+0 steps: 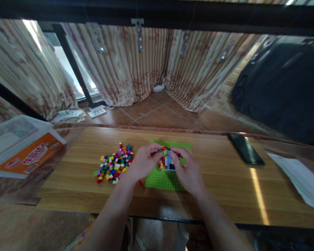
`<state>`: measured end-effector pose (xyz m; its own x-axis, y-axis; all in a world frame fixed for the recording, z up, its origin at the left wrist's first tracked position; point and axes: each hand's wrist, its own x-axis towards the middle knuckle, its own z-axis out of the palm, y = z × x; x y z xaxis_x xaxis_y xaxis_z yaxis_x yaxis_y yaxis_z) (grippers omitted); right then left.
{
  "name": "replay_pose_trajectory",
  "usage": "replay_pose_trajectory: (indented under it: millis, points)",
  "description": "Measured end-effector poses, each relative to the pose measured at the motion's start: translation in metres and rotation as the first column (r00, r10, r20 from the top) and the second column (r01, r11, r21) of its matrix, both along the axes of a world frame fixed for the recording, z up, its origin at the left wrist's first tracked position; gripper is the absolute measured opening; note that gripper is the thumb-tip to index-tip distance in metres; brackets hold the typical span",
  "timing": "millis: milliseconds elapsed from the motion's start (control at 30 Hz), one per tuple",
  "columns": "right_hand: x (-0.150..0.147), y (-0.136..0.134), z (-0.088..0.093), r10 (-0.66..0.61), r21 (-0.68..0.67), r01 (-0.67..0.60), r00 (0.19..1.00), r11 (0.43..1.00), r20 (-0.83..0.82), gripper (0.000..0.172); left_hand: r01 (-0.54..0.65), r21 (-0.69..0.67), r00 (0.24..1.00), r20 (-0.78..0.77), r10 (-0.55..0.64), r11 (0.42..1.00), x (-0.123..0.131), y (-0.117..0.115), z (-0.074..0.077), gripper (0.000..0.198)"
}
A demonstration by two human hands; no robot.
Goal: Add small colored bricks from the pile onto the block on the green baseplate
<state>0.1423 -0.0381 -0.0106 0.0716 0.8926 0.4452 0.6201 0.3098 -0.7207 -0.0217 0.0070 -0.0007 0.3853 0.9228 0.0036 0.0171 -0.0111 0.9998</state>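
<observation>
A green studded baseplate (pixel 163 180) lies on the wooden table in front of me. On it sits a small toy-brick build (pixel 168 161) with light blue, red, yellow, green and black parts. At the build's far left corner, my left hand (pixel 143 161) pinches a small toy brick among red and green ones; the fingers partly hide it. My right hand (pixel 189 170) grips the build's right side with thumb and bent fingers. Left of the baseplate is a loose pile of multicoloured toy bricks (pixel 116 163). A red piece (pixel 140 183) lies near my left wrist.
A black phone (pixel 246 149) lies at the right of the table (pixel 217 153), with white paper (pixel 299 177) beyond it. A clear plastic tub (pixel 23 148) with an orange label stands off the left end. Patterned curtains (pixel 136 66) hang behind the table.
</observation>
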Motion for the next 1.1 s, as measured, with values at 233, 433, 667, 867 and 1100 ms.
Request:
replay_pose_trajectory:
  millis: [233,433,667,867,1100]
  points:
    - [-0.005,0.002,-0.007,-0.007,0.022,0.007,1.0,1.0,0.006,0.019,0.026,0.067,1.0,0.001,-0.026,0.997,0.011,-0.006,-0.005,0.008]
    - [-0.004,0.0,-0.005,-0.043,0.054,0.04,0.998,0.998,0.048,0.019,-0.013,0.2,0.984,-0.174,0.049,0.98,0.012,-0.011,-0.006,0.017]
    - [0.028,0.009,0.0,-0.141,-0.005,0.141,0.99,0.99,-0.021,0.019,-0.132,0.207,0.955,-0.236,0.181,0.969,0.008,-0.007,-0.002,0.019]
    - [0.047,0.011,0.001,-0.024,-0.02,0.025,0.998,0.999,0.054,0.022,-0.183,0.27,0.929,-0.268,0.256,0.945,-0.005,0.003,-0.005,0.02]
    - [0.055,0.009,-0.001,0.054,-0.083,-0.049,0.997,0.995,0.062,0.017,-0.165,0.306,0.909,-0.322,0.265,0.937,-0.009,0.005,-0.007,0.02]
